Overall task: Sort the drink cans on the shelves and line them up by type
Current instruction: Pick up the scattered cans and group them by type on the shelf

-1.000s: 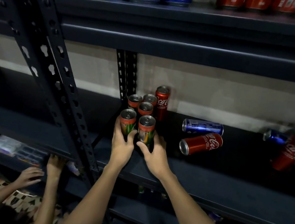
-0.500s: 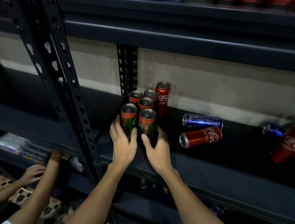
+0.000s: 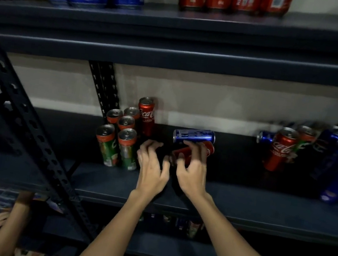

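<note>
Upright cans (image 3: 120, 139) left on shelf (image 3: 239, 206); lying cans (image 3: 194, 135) right of them.

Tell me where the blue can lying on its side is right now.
In the head view, the blue can lies on the middle shelf just right of centre, directly behind the red can under the right hand.

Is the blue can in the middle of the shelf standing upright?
No, the blue can lies on its side just behind the red can that the right hand is reaching.
</note>
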